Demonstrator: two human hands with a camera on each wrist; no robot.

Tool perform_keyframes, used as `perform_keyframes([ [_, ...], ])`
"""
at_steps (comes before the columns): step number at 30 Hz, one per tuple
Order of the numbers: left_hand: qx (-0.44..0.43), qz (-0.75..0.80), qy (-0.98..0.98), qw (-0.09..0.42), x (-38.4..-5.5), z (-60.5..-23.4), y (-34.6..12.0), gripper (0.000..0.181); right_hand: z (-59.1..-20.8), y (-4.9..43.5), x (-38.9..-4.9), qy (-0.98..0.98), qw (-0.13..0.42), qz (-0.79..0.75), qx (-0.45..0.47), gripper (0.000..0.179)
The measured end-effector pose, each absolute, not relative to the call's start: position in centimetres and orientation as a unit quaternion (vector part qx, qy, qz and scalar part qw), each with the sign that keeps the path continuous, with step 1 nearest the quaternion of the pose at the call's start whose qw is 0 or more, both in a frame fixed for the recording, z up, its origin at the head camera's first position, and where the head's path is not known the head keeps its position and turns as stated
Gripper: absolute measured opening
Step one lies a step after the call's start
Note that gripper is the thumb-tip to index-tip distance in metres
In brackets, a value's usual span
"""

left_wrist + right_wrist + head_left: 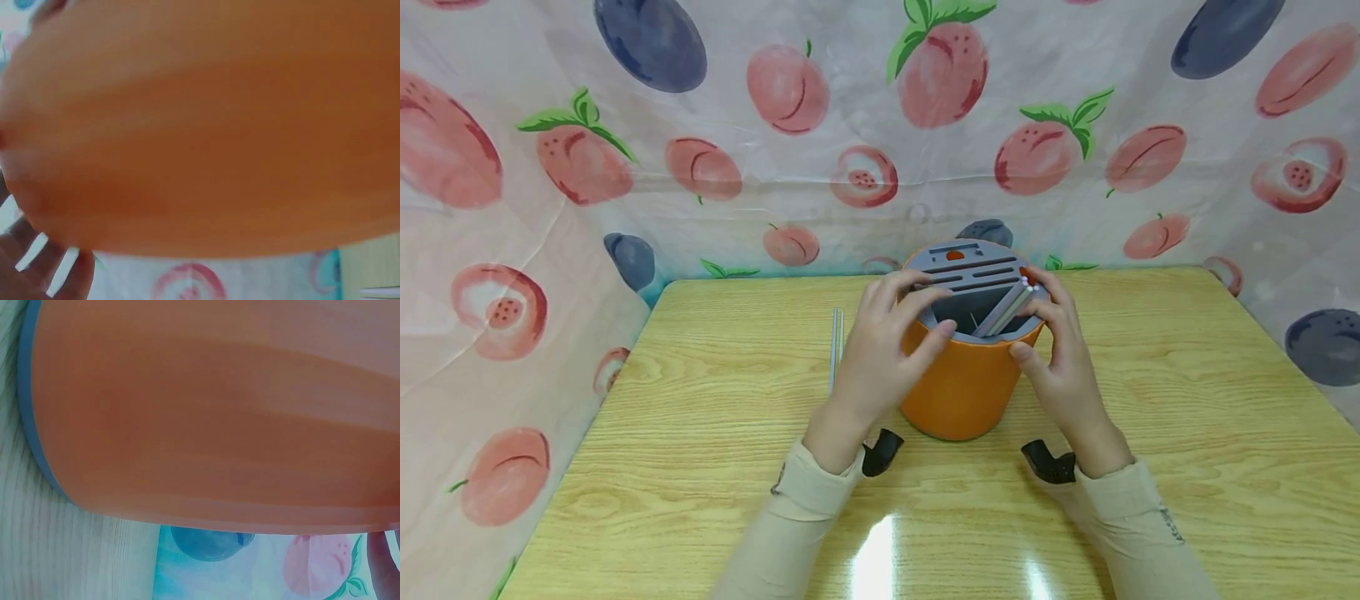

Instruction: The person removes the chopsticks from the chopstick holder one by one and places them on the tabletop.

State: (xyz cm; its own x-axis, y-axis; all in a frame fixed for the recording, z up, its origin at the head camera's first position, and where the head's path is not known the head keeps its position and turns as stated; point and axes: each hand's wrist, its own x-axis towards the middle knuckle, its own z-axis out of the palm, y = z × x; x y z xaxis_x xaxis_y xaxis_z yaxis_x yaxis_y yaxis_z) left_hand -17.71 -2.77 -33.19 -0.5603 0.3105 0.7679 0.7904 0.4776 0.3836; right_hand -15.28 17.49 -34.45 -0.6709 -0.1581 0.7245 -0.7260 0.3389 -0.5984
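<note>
An orange utensil holder point(958, 392) with a grey slotted top point(973, 267) stands upright on the table. Several pale sticks, likely chopsticks point(1002, 310), lean in its front opening, their white ends toward the right rim. My left hand point(883, 337) curves over the left rim, fingertips on the top and thumb near the front edge. On the other side, my right hand point(1063, 358) grips the right rim, fingers over the top and thumb against the front. The holder's orange wall point(219, 137) fills most of the left wrist view, with fingers point(75, 275) at its lower left edge.
Two thin sticks point(833, 350) lie on the wooden table point(737, 375), left of the holder and partly hidden by the left hand. A peach-patterned cloth point(925, 167) hangs behind and beside the table. Black wrist camera pieces point(882, 452) jut inward below the hands.
</note>
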Motion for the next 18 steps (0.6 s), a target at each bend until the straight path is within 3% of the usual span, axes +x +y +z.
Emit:
perform_keyframes([
  [4,-0.367,-0.327,-0.804,0.336,-16.6,-32.7,-1.7,0.029,-34.5,17.5,-15.3,-0.765,0.289,0.495,0.293,0.056],
  [11,-0.375,-0.312,-0.827,0.28,-15.3,-32.3,-1.2,0.028,-34.4,17.4,-15.2,-0.763,0.292,0.495,0.295,0.057],
  [18,-0.366,-0.345,-0.824,0.261,-15.3,-32.2,-1.3,0.025,-34.4,17.4,-15.1,-0.764,0.295,0.493,0.293,0.057],
])
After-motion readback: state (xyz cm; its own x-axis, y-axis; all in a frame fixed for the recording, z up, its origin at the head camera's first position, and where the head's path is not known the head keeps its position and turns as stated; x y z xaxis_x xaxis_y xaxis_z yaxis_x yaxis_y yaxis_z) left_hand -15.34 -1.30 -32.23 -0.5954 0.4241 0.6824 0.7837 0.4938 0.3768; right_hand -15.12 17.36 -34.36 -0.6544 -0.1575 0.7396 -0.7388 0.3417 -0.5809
